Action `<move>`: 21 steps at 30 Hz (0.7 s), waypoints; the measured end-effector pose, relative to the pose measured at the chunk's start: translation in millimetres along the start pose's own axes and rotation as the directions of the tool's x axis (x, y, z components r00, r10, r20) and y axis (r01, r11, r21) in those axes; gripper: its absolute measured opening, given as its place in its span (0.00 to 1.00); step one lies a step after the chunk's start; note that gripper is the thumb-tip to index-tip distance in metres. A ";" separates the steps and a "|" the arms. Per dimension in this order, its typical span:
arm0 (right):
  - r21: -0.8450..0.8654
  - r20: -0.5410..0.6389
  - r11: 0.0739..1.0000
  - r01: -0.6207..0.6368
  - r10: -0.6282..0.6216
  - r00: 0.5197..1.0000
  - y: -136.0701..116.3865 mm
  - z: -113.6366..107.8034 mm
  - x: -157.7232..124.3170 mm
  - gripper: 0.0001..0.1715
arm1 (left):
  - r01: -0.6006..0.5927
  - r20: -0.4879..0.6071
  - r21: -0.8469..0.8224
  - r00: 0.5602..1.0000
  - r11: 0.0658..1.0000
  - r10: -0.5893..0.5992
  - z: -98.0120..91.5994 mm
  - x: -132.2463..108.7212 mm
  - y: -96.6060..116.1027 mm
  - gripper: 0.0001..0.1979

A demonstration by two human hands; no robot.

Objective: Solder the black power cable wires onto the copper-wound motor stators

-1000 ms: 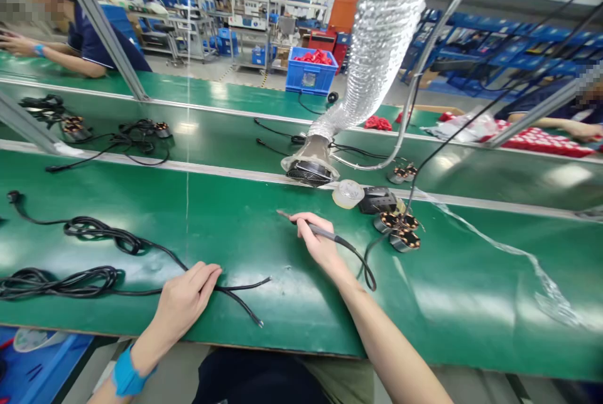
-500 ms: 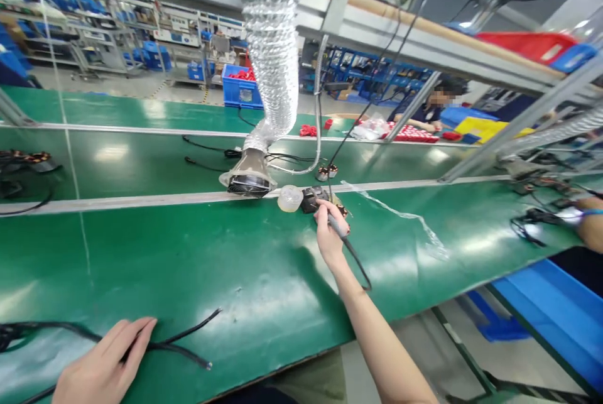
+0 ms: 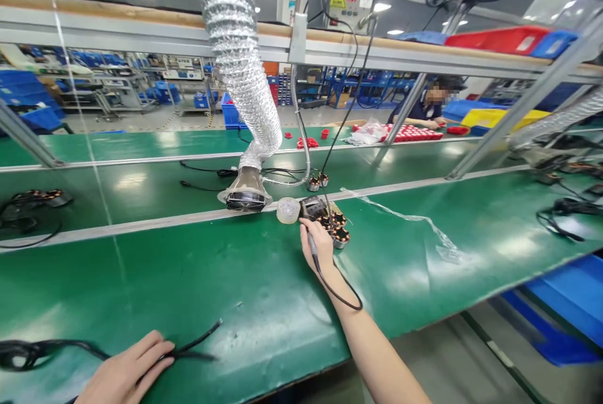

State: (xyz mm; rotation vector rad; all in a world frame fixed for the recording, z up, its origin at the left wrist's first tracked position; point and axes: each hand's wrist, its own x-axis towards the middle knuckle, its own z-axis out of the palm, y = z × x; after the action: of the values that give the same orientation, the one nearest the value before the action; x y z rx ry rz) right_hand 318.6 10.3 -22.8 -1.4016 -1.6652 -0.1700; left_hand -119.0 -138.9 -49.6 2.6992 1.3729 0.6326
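My left hand (image 3: 129, 369) pinches a black cable (image 3: 200, 338) low on the left, and two split ends stick out past the fingertips. On the far side of the bench, my right hand (image 3: 318, 242) is closed round a soldering iron (image 3: 312, 247). Its cord loops back over my forearm. The iron's tip end is beside a dark block-like holder (image 3: 314, 206); whether they touch I cannot tell. Copper-wound motor stators (image 3: 340, 237) lie just right of my knuckles. A small translucent round tub (image 3: 287, 210) stands left of the holder.
A silver exhaust duct (image 3: 245, 65) hangs down to a hood (image 3: 245, 193) behind the tub. Clear plastic film (image 3: 424, 222) lies to the right on the green bench (image 3: 188, 278). More stators (image 3: 318, 181) sit behind the metal rail. A co-worker (image 3: 431, 102) sits across the line.
The view has tilted up. My right hand has shifted slightly left with the soldering iron, uncovering the stators. My left hand still grips the cable, a little further right in view.
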 end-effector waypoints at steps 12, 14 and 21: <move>-0.001 -0.232 0.998 0.066 -0.064 0.971 -22.3 -76.9 24.1 0.14 | 0.243 0.029 0.053 0.969 0.968 -0.245 -8.7 61.4 21.3 0.16; 0.021 -0.217 0.998 0.060 -0.054 0.975 -28.0 -105.5 28.1 0.14 | 0.225 0.074 0.029 0.971 0.974 -0.227 -7.2 58.7 24.5 0.17; 0.116 -0.292 0.986 -0.116 0.145 0.945 -49.7 -182.2 34.6 0.13 | 0.189 0.091 -0.037 0.979 0.981 -0.185 5.0 53.4 28.7 0.17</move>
State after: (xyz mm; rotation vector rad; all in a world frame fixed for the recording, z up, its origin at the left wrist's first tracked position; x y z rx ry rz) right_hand 379.0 -94.9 125.9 -1.3344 -1.3096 -0.2113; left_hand -67.2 -113.8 -29.9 2.4913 1.5461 0.5170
